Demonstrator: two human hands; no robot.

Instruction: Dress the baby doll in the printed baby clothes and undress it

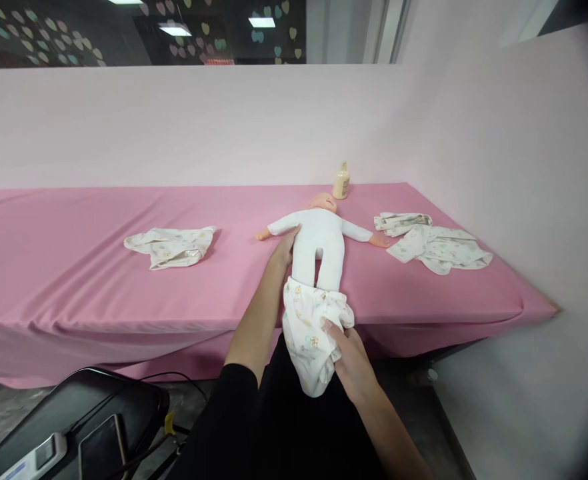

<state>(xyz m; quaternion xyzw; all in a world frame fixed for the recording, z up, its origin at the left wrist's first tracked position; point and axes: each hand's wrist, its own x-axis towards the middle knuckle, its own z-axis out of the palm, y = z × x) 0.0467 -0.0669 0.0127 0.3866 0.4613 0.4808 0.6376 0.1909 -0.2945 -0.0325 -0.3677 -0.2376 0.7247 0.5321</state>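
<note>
Cloth (309, 333) with small prints hangs over the near edge of the table (244, 293), pinched in the grip of the right hand (348, 350), thumb on top. It lies mostly left of that grip, its long axis in line with the legs of the doll (318, 230), whose lower ends it hides. The left hand (287, 245) is nearer the doll's torso, touching its side (fingertips hidden, so I cannot tell whether they clasp). Beyond the doll's head stands a bottle (341, 184).

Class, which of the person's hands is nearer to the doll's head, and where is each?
Left: the left hand is beside the doll's torso; the right hand is farther from the head, holding the patterned garment down by the legs.
</note>
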